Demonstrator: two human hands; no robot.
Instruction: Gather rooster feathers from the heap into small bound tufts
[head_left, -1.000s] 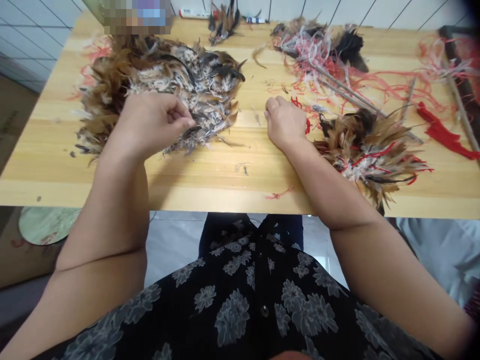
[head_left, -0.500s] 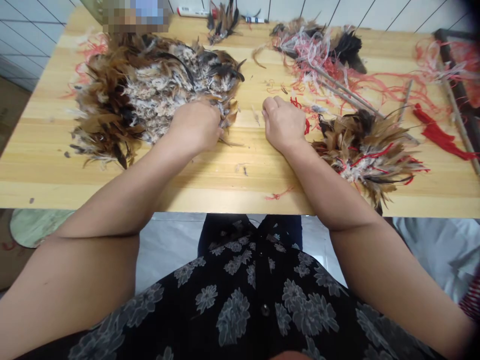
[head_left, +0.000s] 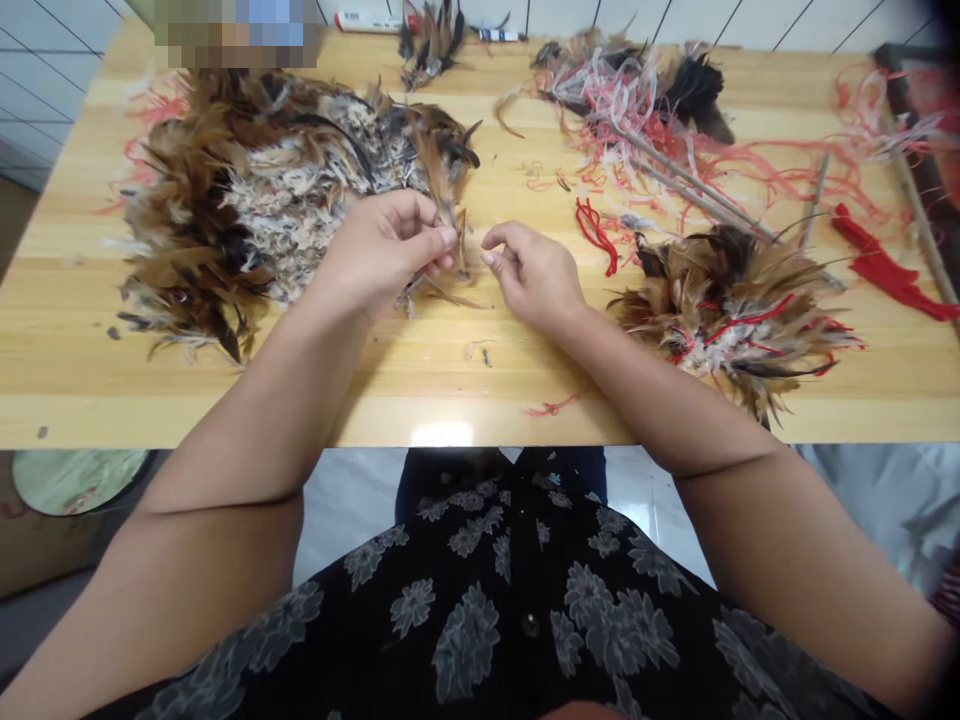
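Observation:
My left hand (head_left: 386, 245) is closed in a pinch at the right edge of a big pile of feathers (head_left: 292, 205). Slim brown feathers (head_left: 441, 175) stand up from its fingertips; their lower ends are partly hidden. A short gap to the right, my right hand (head_left: 536, 275) has thumb and forefinger curled together above the table. Whatever they pinch, perhaps a thread, is too fine to make out. Red threads (head_left: 598, 235) lie just beyond that hand. To its right rests a bunch of brown feathers (head_left: 690, 270) with red strands across its pale quill ends.
Pink and white plastic strands (head_left: 600, 95) lie at the back with thin sticks (head_left: 675, 185). A red strip (head_left: 885, 265) and a dark frame (head_left: 926, 190) are at the right. Markers (head_left: 367, 22) and a small feather bunch (head_left: 431, 45) sit along the tiled wall.
Both hands have turned and lifted slightly, so their pinching fingers now show. Slim feathers now rise at my left fingertips. The right hand has drawn left, uncovering the red threads. The view has shifted slightly.

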